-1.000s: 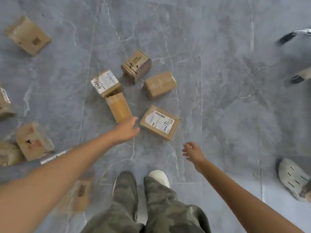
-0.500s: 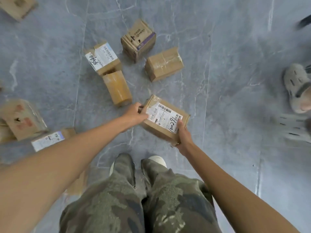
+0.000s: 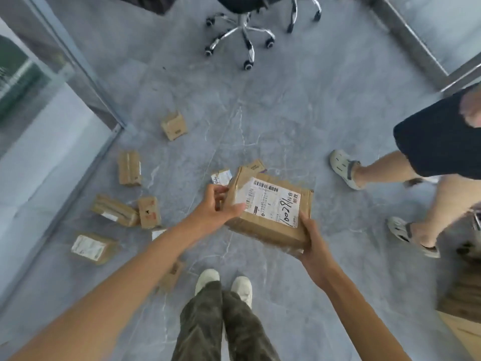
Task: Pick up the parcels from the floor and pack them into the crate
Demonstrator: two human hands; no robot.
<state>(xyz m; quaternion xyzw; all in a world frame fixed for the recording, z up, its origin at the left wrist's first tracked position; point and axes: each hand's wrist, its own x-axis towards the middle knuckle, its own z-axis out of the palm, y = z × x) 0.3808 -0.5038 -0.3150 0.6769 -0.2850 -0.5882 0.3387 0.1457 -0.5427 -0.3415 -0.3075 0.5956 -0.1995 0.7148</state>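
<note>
A brown cardboard parcel (image 3: 270, 212) with a white shipping label and handwritten digits hangs in the air above the grey floor. My left hand (image 3: 216, 209) grips its left end. My right hand (image 3: 311, 238) holds its near right corner from below. Several more cardboard parcels lie on the floor to the left: one (image 3: 173, 125) farther off, one (image 3: 129, 167), a long one (image 3: 114, 210), one (image 3: 149, 212) with red marks, and a labelled one (image 3: 92, 248). Two others (image 3: 221, 176) peek out behind the held parcel. No crate shows clearly.
Another person's legs in pale clogs (image 3: 343, 169) stand at the right. An office chair base (image 3: 243, 35) on castors is at the top. A glass partition (image 3: 52, 126) runs along the left. A wooden or cardboard object (image 3: 463, 303) sits at the lower right edge.
Both hands closed on the labelled parcel and lifted it off the floor. My view rose and tilted up, bringing the chair, partition and the other person into sight.
</note>
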